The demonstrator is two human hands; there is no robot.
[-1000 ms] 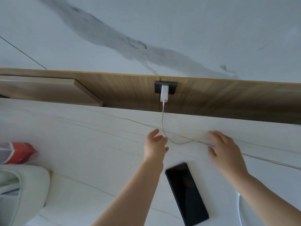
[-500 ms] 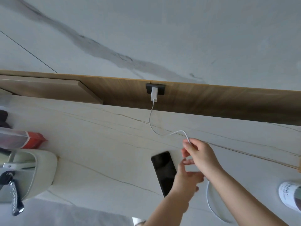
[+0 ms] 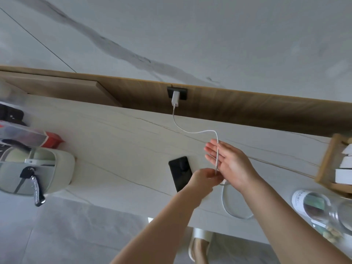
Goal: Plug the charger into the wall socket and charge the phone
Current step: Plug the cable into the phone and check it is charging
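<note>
A white charger [image 3: 175,99] sits plugged into the black wall socket [image 3: 183,93] on the wooden strip. Its white cable [image 3: 192,131] arcs down over the counter, runs across my right hand [image 3: 229,164], and loops near the counter's front edge. My right hand is flat with fingers spread, the cable lying against its palm. My left hand [image 3: 204,179] pinches the cable just below the right palm. A black phone [image 3: 180,172] lies screen-up on the pale counter [image 3: 118,141], just left of my left hand, partly hidden by my wrist.
At the left stand a white bag [image 3: 47,174] with a key strap [image 3: 37,189], a red packet [image 3: 54,140] and a clear box. At the right are a wooden tray [image 3: 327,164] with white boxes and a glass jar [image 3: 320,208]. A chair back shows below the counter edge.
My right hand has opened from a pinch to a flat palm under the cable. My left hand has moved up and closed on the cable. The view has dropped back a little.
</note>
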